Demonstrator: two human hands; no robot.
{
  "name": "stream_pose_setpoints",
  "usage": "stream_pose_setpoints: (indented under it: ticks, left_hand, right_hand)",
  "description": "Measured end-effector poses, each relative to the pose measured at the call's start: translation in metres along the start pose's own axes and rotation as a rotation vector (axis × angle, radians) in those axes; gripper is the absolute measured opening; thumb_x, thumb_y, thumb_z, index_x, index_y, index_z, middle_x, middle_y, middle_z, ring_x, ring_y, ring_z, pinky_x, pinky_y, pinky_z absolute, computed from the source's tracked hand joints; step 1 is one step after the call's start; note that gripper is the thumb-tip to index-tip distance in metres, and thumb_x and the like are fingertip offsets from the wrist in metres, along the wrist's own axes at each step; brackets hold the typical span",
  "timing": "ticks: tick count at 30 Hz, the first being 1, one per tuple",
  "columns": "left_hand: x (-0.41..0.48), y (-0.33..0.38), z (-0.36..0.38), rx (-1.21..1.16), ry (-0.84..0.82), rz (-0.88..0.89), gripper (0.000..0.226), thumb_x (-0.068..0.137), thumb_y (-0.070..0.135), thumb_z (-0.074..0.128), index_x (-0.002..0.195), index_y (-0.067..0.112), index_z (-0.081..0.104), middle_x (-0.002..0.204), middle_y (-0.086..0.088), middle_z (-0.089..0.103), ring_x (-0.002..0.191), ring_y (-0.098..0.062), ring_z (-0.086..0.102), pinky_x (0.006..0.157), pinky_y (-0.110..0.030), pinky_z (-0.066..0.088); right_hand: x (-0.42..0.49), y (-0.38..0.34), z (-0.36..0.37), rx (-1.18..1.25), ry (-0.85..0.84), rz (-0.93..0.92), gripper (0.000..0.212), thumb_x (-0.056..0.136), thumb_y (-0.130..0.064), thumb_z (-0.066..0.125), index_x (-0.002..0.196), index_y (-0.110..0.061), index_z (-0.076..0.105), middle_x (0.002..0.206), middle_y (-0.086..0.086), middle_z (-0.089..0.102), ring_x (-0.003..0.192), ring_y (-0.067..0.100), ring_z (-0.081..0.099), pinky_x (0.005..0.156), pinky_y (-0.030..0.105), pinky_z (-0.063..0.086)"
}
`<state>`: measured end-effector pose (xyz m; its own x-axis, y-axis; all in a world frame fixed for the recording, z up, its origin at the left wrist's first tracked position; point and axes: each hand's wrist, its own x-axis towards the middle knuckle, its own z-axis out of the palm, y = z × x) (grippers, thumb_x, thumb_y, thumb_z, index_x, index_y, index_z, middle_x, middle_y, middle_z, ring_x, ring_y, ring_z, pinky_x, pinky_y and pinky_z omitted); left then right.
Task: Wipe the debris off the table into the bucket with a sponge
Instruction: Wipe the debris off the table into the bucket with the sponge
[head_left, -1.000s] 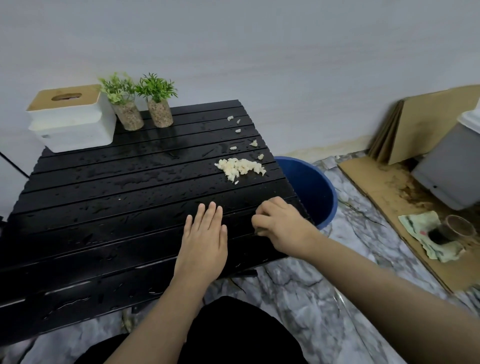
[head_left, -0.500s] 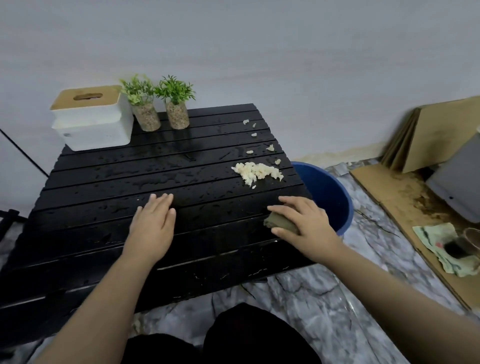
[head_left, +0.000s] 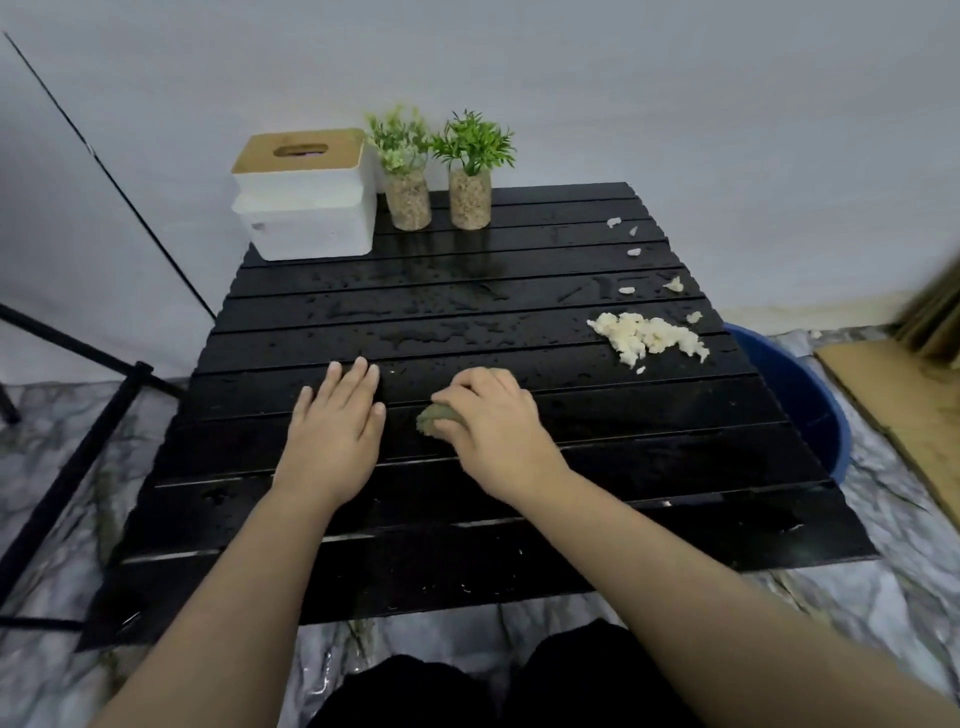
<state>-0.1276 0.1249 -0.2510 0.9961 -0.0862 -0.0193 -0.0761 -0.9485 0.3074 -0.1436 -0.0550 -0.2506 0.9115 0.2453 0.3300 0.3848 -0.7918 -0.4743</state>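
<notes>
A wet black slatted table (head_left: 649, 457) fills the middle of the head view. A pile of pale crumbly debris (head_left: 647, 336) lies near its right edge, with a few loose bits (head_left: 634, 252) trailing toward the far right corner. My right hand (head_left: 498, 431) presses a dull green sponge (head_left: 434, 418) onto the table's middle, left of the pile. Flat on the table just left of the sponge rests my left hand (head_left: 335, 426), fingers together, holding nothing. A blue bucket (head_left: 800, 400) stands on the floor under the table's right edge, partly hidden by it.
A white tissue box (head_left: 306, 202) and two small potted plants (head_left: 410, 171) (head_left: 471, 171) stand at the table's far left. Black stand legs (head_left: 78, 447) cross the floor on the left. Cardboard (head_left: 904, 395) lies right of the bucket. Marbled sheeting covers the floor.
My right hand has carried the sponge from the table's near right edge leftward to the middle, close to my left hand. The view has shifted left.
</notes>
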Motion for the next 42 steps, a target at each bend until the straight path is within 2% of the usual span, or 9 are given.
stream_pose_setpoints:
  ticks: [6,10,13,20,23,27,33,37,42]
  left_hand:
    - [0.000,0.003,0.004,0.011,0.001,0.002,0.051,0.099,0.034,0.015,0.148,0.022,0.007,0.158,0.008,0.000,0.145,-0.012,-0.010,0.118,-0.037,-0.007]
    - [0.000,0.002,0.004,0.004,0.001,0.005,0.051,0.099,0.034,0.015,0.148,0.022,0.007,0.158,0.008,0.000,0.145,-0.012,-0.010,0.118,-0.038,-0.007]
    - [0.000,0.001,0.004,0.004,0.005,0.011,0.051,0.099,0.034,0.016,0.147,0.021,0.009,0.158,0.007,0.002,0.145,-0.013,-0.008,0.118,-0.038,-0.006]
    - [0.000,0.001,0.004,0.008,0.010,0.010,0.051,0.099,0.033,0.014,0.147,0.021,0.007,0.158,0.006,0.001,0.145,-0.014,-0.010,0.118,-0.039,-0.007]
    - [0.000,0.002,0.006,0.011,0.016,0.014,0.050,0.099,0.032,0.014,0.147,0.020,0.006,0.158,0.005,0.001,0.145,-0.014,-0.010,0.118,-0.039,-0.007]
    - [-0.001,0.002,0.005,0.011,0.019,0.012,0.051,0.099,0.032,0.014,0.147,0.021,0.007,0.158,0.005,0.001,0.145,-0.014,-0.011,0.117,-0.038,-0.007]
    - [-0.001,0.003,0.004,0.000,0.022,0.011,0.051,0.099,0.032,0.015,0.147,0.020,0.008,0.158,0.006,0.002,0.145,-0.014,-0.010,0.118,-0.039,-0.007]
    - [0.000,0.003,0.005,0.001,0.032,0.011,0.050,0.099,0.032,0.016,0.147,0.021,0.010,0.158,0.006,0.004,0.145,-0.013,-0.009,0.118,-0.039,-0.007]
    - [-0.001,0.003,0.004,-0.001,0.036,0.012,0.051,0.099,0.032,0.017,0.148,0.020,0.011,0.158,0.005,0.005,0.145,-0.014,-0.008,0.118,-0.040,-0.006]
  right_hand:
    - [0.010,0.067,-0.034,-0.165,0.170,0.362,0.026,0.087,-0.023,0.060,0.111,-0.012,0.062,0.114,0.012,0.054,0.108,0.034,0.042,0.086,0.044,0.040]
    - [0.019,0.013,-0.002,-0.147,0.165,0.145,0.023,0.081,-0.019,0.066,0.103,-0.018,0.066,0.105,0.013,0.057,0.098,0.038,0.047,0.074,0.044,0.044]
    - [0.024,-0.014,0.015,-0.132,0.023,-0.045,0.018,0.083,-0.022,0.064,0.101,-0.019,0.064,0.105,0.011,0.055,0.099,0.034,0.046,0.075,0.044,0.043]
    - [0.025,0.047,-0.031,-0.194,0.032,0.286,0.024,0.085,-0.029,0.062,0.107,-0.021,0.060,0.112,0.007,0.051,0.106,0.031,0.040,0.086,0.042,0.041]
    - [0.025,0.050,-0.034,-0.287,-0.051,0.231,0.034,0.084,-0.037,0.061,0.117,-0.026,0.056,0.119,0.004,0.048,0.113,0.029,0.038,0.089,0.043,0.035]
    - [0.028,0.046,-0.032,-0.148,-0.024,0.141,0.012,0.085,-0.022,0.064,0.096,-0.017,0.064,0.107,0.001,0.052,0.107,0.025,0.041,0.092,0.045,0.037]
    - [0.020,0.040,-0.038,0.002,-0.289,-0.053,0.009,0.081,-0.019,0.068,0.089,-0.018,0.066,0.095,-0.013,0.047,0.102,0.016,0.039,0.094,0.045,0.037]
    - [0.022,0.035,-0.031,-0.184,-0.169,-0.022,0.014,0.084,-0.023,0.064,0.096,-0.016,0.064,0.103,-0.001,0.054,0.103,0.022,0.041,0.084,0.040,0.040]
    - [0.021,0.028,-0.021,-0.311,-0.072,-0.093,0.007,0.079,-0.012,0.067,0.082,-0.011,0.060,0.096,0.007,0.058,0.096,0.031,0.049,0.069,0.036,0.033]
